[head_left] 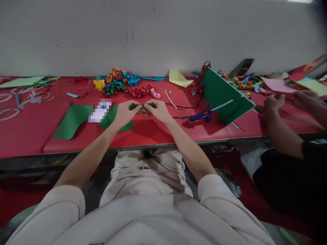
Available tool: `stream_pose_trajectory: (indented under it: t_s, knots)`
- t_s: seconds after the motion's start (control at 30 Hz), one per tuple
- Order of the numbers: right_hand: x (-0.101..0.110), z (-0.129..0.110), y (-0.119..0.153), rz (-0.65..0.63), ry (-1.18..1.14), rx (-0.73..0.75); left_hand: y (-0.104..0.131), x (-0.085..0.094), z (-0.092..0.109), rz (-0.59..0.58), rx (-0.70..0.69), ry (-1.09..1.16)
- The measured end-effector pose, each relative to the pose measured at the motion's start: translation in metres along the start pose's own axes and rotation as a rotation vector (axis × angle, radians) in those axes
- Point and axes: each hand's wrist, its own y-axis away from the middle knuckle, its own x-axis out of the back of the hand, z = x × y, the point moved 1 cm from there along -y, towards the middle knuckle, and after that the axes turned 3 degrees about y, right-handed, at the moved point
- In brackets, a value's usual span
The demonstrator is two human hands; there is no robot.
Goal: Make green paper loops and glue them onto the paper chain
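Observation:
Both of my hands meet over the red table, fingertips pinched close together. My left hand and my right hand are closed on a small piece of dark green paper, mostly hidden by the fingers. Something small and multicoloured shows just below the fingertips; I cannot make out what it is. Green paper sheets lie to the left of my left hand, with a blurred white rectangle on top. Right of my right hand rests a blue glue gun, a clear stick poking from its back.
Curled paper flowers are heaped at the back. A green board leans upright at right, beside a co-worker's hands. Red sheets are stacked at left, near white paper strips. A black cord crosses the table.

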Motion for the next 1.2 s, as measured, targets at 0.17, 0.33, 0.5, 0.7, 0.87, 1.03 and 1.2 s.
stream_pose_trajectory:
  t_s: [0.17, 0.33, 0.5, 0.7, 0.87, 1.03, 1.2]
  knots:
    - [-0.006, -0.019, 0.049, 0.013, -0.054, -0.024, 0.046, 0.005, 0.03, -0.06, -0.007, -0.141]
    - [-0.028, -0.019, 0.112, 0.004, 0.054, -0.093, 0.11, 0.004, 0.033, -0.094, 0.062, -0.204]
    - [-0.043, -0.012, 0.134, -0.004, -0.01, -0.174, 0.133, -0.001, 0.019, -0.076, 0.172, -0.072]
    - [-0.033, 0.005, 0.12, 0.099, 0.01, -0.176, 0.116, -0.006, 0.006, -0.091, 0.216, 0.032]
    - [-0.025, 0.0, 0.122, 0.043, 0.192, -0.056, 0.11, -0.007, 0.006, -0.096, 0.21, 0.05]
    - [-0.017, -0.003, 0.122, 0.066, 0.201, -0.069, 0.109, 0.001, 0.007, -0.177, 0.189, 0.063]
    - [-0.017, -0.001, 0.118, 0.08, 0.171, -0.104, 0.114, -0.001, 0.003, -0.148, 0.155, 0.032]
